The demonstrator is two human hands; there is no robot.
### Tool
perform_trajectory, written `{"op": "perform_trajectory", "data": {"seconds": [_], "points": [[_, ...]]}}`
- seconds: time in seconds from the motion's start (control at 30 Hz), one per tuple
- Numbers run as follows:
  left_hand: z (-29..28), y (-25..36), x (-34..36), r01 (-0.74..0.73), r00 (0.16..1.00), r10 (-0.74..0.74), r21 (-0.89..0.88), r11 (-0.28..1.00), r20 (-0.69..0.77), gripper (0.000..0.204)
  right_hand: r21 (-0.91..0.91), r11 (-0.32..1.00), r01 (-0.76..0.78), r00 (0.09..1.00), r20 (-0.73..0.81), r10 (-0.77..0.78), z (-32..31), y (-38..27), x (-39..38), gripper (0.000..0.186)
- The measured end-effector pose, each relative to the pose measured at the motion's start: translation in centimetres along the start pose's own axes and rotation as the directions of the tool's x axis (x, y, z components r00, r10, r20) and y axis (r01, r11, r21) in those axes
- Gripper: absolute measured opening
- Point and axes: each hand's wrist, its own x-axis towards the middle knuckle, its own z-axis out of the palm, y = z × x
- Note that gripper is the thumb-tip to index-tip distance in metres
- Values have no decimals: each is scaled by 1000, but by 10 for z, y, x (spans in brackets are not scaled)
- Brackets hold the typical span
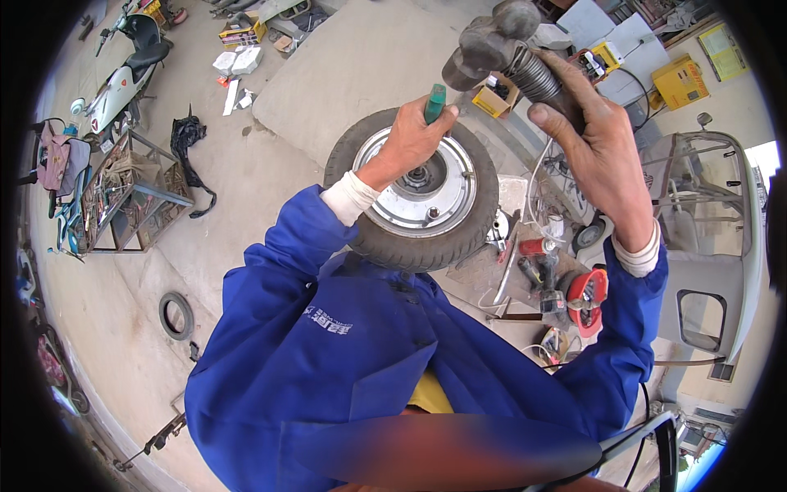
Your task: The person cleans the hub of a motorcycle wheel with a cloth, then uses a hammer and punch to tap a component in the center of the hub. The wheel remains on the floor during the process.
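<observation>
My left hand (414, 135) is closed around a green-handled tool (434, 102), held just above a wheel with a black tyre (410, 246) and a silver hub (430, 193). My right hand (594, 143) grips a grey part with a ribbed black rubber sleeve (537, 74) and a rounded metal end (484, 45), raised above the wheel's right side. Both arms wear blue sleeves with white cuffs.
Right of the wheel lie a red tool (586, 299), a red can (537, 246) and white wires. A metal rack of tools (123, 193) and a small tyre (175, 316) sit at left, a scooter (127, 70) at top left, yellow boxes (680, 82) at top right.
</observation>
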Motion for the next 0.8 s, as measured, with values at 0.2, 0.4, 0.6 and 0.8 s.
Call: {"op": "perform_trajectory", "data": {"seconds": [0.2,0.4,0.6,0.8], "points": [[1,-9,0,-21,999,19,31,999,51,38,-33,998,53,996,69,-51,-14,0,26,56],[1,5,-6,8,999,-6,-51,999,33,37,21,992,122,987,-106,-119,-14,-13,32,59],[-9,-2,-3,35,999,-35,-18,999,2,31,-147,987,59,973,230,-24,-8,-8,35,54],[-10,27,-1,-107,994,104,-175,979,-23,35,-18,999,46,996,-75,-47,-23,6,12,53]]}}
